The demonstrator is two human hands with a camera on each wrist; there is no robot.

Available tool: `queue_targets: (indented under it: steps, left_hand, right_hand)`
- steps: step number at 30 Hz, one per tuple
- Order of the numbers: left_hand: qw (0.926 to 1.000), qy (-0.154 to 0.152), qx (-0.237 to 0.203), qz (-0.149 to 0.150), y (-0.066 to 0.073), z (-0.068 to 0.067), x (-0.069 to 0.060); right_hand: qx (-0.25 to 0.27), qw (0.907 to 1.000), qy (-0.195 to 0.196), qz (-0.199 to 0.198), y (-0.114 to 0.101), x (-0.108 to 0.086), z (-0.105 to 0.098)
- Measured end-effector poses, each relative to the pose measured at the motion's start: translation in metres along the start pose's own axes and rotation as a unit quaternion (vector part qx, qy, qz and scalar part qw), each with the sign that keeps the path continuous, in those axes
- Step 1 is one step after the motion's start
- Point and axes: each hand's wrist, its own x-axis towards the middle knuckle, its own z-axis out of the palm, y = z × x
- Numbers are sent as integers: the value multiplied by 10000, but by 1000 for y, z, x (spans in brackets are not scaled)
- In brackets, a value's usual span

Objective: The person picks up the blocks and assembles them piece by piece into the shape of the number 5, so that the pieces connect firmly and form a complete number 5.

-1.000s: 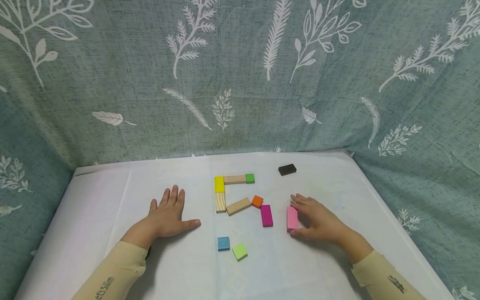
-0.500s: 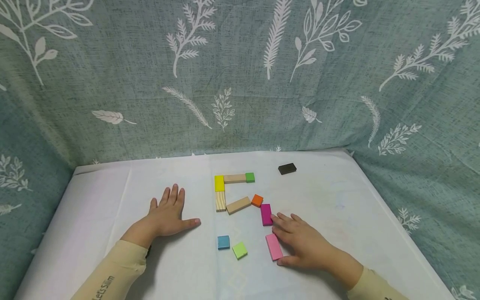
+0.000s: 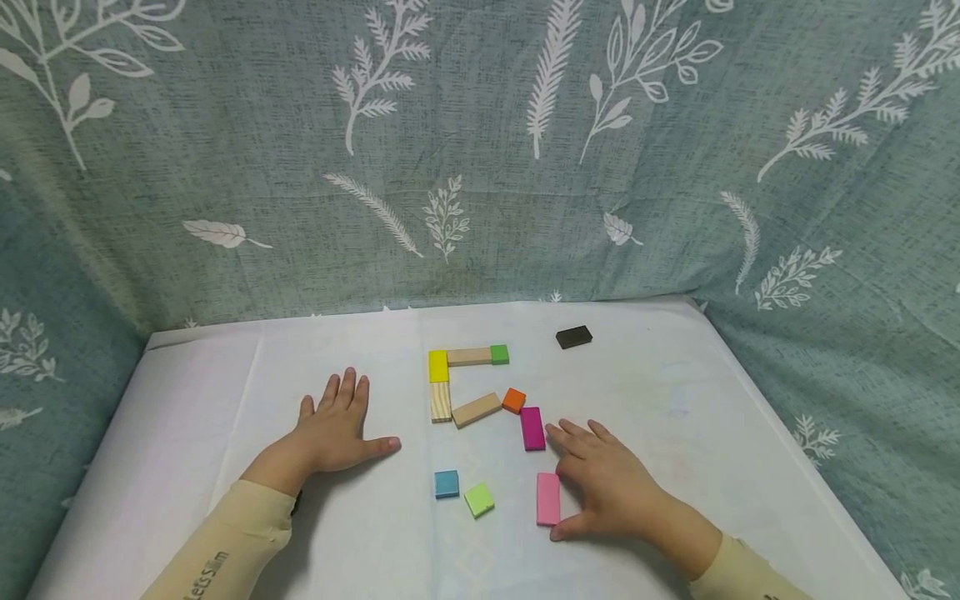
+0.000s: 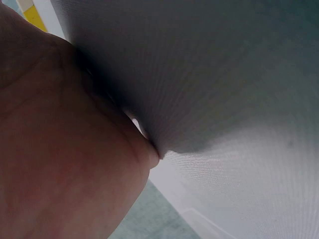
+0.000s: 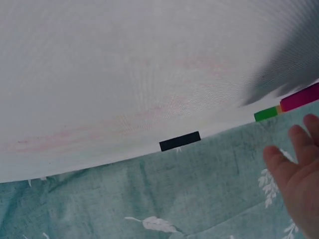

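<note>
My right hand (image 3: 611, 479) pinches the pink block (image 3: 548, 500) end to end, index finger at its far corner and thumb at its near corner. The block lies flat on the white cloth, roughly straight. Just beyond it is the magenta block (image 3: 532, 429), close to my other right fingertips. In the right wrist view my fingers (image 5: 299, 139) show at the right edge; the pink block is out of that view. On the left, my left hand (image 3: 333, 433) rests palm down on the cloth, fingers spread, holding nothing. Its palm (image 4: 75, 139) fills the left wrist view.
A row joins a green block (image 3: 499, 355), plain wood pieces (image 3: 470, 357), a yellow block (image 3: 438, 367) and an orange block (image 3: 513, 401). Blue (image 3: 446, 484) and lime (image 3: 479, 500) blocks lie nearer. A black block (image 3: 573, 337) sits at the back.
My right hand has brought the pink block left and nearer, below the magenta one. Tilted half a second ago, it now lies straighter. The left hand has stayed still.
</note>
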Motion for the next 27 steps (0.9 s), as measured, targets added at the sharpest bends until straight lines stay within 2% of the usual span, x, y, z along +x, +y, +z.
queue_targets:
  steps: [5,8,15,27]
  left_hand:
    - [10000,32,15,-15,0,0,0]
    - [10000,53,33,2,0,0,1]
    - [10000,24,-80,9,-1,-1,0]
    - [9998,93,-191,53,-5,5,3]
  right_hand:
    - [-195,9982,20,570,-5,5,-1]
    - [-270,9967,-67,763,-7,7,-1]
    - [-354,9950,-355,866,-10,8,5]
    - [-614,9918,-354,1065,-18,15,10]
